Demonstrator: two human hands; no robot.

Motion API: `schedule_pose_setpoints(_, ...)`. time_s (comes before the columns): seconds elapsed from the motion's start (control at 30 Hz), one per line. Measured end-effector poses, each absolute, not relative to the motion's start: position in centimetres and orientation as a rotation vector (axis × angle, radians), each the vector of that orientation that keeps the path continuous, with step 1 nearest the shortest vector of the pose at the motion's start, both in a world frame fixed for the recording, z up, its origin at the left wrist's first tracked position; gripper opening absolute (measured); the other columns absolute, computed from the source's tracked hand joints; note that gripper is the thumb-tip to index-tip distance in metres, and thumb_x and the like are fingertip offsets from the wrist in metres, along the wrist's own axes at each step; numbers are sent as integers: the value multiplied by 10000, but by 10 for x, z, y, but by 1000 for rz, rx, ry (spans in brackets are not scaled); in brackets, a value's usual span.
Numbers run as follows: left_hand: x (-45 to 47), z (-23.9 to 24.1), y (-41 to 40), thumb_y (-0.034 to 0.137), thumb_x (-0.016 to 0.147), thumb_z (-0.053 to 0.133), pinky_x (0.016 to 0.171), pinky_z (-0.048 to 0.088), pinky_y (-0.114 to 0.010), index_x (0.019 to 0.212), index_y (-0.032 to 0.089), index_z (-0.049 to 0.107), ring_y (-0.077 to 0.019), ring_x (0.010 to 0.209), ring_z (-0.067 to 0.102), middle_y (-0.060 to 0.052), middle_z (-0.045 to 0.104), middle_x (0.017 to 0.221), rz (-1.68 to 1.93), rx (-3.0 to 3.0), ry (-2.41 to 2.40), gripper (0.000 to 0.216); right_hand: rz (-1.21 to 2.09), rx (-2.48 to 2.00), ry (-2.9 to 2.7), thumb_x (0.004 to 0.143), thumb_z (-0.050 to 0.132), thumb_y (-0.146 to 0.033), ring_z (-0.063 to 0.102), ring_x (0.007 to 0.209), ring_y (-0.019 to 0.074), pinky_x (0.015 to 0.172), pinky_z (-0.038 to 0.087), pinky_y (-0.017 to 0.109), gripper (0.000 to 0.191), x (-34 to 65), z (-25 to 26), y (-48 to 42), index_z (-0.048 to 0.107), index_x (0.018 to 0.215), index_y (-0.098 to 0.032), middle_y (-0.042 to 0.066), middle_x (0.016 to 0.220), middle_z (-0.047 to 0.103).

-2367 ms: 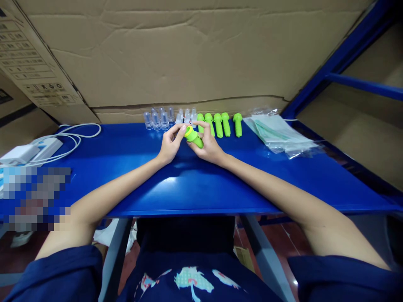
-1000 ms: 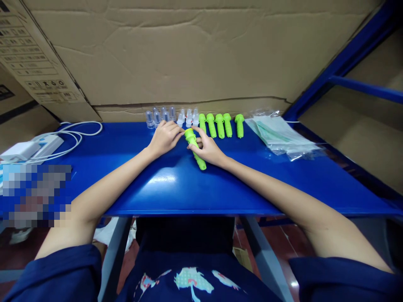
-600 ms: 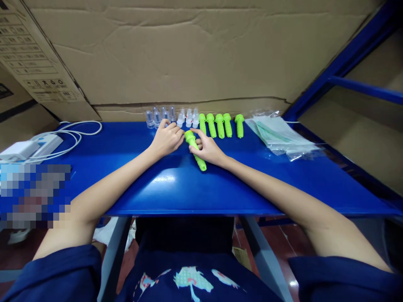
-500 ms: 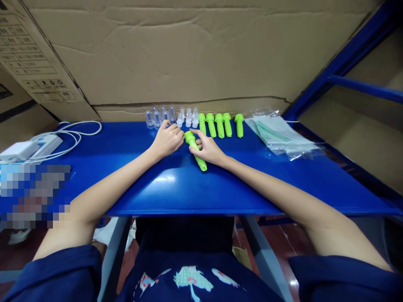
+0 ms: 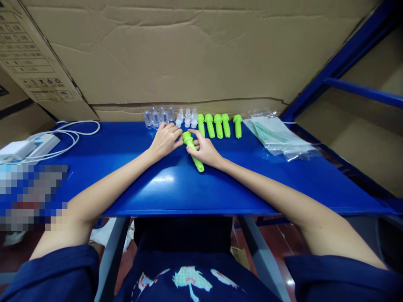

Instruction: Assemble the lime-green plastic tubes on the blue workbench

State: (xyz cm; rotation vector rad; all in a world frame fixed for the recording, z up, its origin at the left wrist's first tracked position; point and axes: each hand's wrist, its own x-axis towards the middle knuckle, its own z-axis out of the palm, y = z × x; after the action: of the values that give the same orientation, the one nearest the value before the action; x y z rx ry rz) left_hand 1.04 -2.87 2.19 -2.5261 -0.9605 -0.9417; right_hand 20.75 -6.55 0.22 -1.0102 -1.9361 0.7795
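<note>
At frame centre, the right hand (image 5: 206, 152) gripped a green plastic handle (image 5: 193, 151); the left hand (image 5: 165, 140), fingers loosely curled, reached the clear caps (image 5: 157, 118), needing one pinched.

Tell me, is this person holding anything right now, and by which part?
Yes: the right hand holds a green plastic piece around its middle, the wide cap end sticking out toward the left hand, whose fingertips touch that cap.

The blue tabletop (image 5: 132, 167) carries a white cable coil (image 5: 71, 130) and white adapter (image 5: 19, 150) at far left. Clear plastic bags (image 5: 278, 136) lie at right. Cardboard (image 5: 189, 54) stands behind.
</note>
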Motion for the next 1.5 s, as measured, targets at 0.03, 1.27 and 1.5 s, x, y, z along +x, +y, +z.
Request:
schedule_pose_setpoints(0.03, 10, 22, -28, 260, 907, 545, 849, 398, -427, 775, 198, 621, -248, 833, 592, -75, 682, 769, -945, -2542, -970, 165, 773, -1008, -1938, 819, 567, -216, 495, 485, 103, 479, 402, 214, 600, 207, 2, -65, 444, 1405, -173, -95, 596, 452)
schedule_pose_setpoints(1.27, 12, 20, -28, 319, 926, 621, 841, 473, -335, 928, 173, 687, -199, 868, 659, -61, 738, 907, -1449, -2714, -1102, 160, 884, -935, -1811, 881, 584, -274, 699, 701, 174, 630, 578, 287, 683, 210, -9, -55, 331, 1511, -196, 6, 810, 668)
schedule_pose_setpoints(1.5, 26, 22, -43, 274, 866, 698, 791, 480, -273, 973, 172, 703, -154, 869, 699, -40, 765, 974, -1841, -2693, -1328, 147, 850, -885, -1843, 913, 595, -312, 659, 653, 152, 649, 591, 297, 707, 211, -16, -52, 297, 1547, -216, 13, 841, 664)
